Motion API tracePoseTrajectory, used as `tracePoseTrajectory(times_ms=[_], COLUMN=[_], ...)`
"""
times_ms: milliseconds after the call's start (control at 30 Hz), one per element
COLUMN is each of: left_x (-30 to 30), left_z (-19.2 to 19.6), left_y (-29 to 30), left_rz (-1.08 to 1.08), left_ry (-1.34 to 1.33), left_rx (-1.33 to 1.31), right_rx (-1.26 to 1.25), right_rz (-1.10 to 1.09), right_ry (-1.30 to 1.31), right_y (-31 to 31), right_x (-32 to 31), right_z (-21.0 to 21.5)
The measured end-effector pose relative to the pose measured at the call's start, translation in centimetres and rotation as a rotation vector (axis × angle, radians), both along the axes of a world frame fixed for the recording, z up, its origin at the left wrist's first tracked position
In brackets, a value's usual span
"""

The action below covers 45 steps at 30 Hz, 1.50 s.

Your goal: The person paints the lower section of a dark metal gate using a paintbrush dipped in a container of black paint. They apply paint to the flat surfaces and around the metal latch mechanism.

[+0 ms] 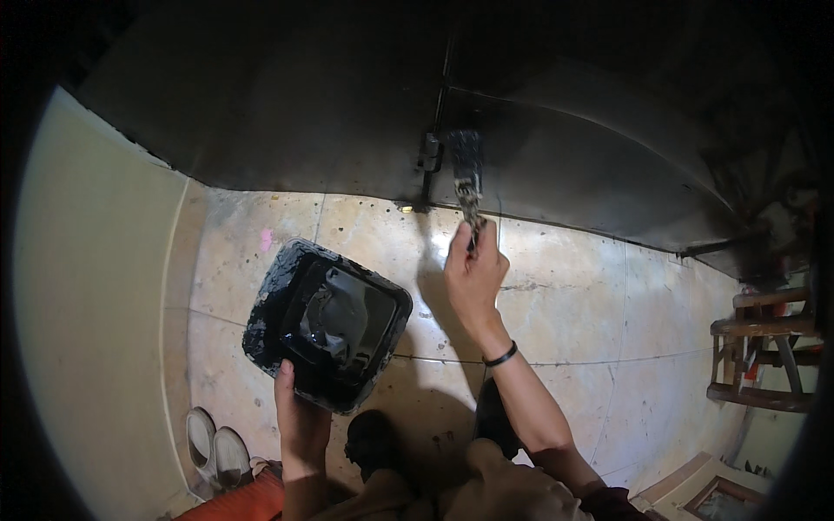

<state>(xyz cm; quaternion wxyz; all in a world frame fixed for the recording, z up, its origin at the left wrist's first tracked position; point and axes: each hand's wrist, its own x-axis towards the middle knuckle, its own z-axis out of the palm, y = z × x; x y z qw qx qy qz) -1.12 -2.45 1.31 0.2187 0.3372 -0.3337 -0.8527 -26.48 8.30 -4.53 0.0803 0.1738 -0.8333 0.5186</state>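
Note:
My left hand (302, 427) grips the near edge of a square black tub (271, 300), thumb over the rim and the other fingers hidden beneath. Glossy black paint (352, 308) lies in the tub, and dried paint crusts its walls. In my right hand (476, 269) is a paintbrush (467, 187), held by its paint-caked handle with the bristles pointing away from me. The bristles overlap the lower part of a black metal door (573, 165), beside its upright seam; they seem to touch it. A small bolt or latch (429, 152) sits just left of the brush.
Pale floor tiles (556, 304) carry dark specks and a pink spot (267, 236). A cream wall (95, 286) runs along the left, with a pair of light shoes (217, 447) by it. Wooden stools (764, 347) stand at the right; a wooden frame (712, 491) lies lower right.

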Motion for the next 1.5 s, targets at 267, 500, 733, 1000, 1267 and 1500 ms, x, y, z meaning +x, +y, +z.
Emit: tracePoseTrajectory(times_ms=[267,500,733,1000,1267,1500], left_x=[0.0,0.1,0.1,-0.2,0.1,-0.5], left_z=[-0.3,0.1,-0.4,-0.6,-0.5,-0.1], left_y=[0.2,0.0,0.0,0.0,0.0,0.2], left_rz=[0.034,0.018,0.021,0.011,0.061,0.052], left_ry=[0.013,0.005,0.022,0.02,-0.009,0.013], left_rx=[0.017,0.016,-0.011,0.015,0.03,0.035], right_rx=[0.198,0.074,0.296,-0.331,-0.288,-0.035], right_rz=[0.026,0.029,0.029,0.027,0.031,-0.052], right_ry=[-0.061,0.16,-0.01,-0.729,-0.268,-0.389], right_y=[2.4,-0.1,2.8,0.7,0.6,1.7], right_x=[0.4,-1.4,-1.1,0.2,1.9,0.6], right_z=[-5.9,-1.3,-6.1,-5.5,1.6,-6.5])
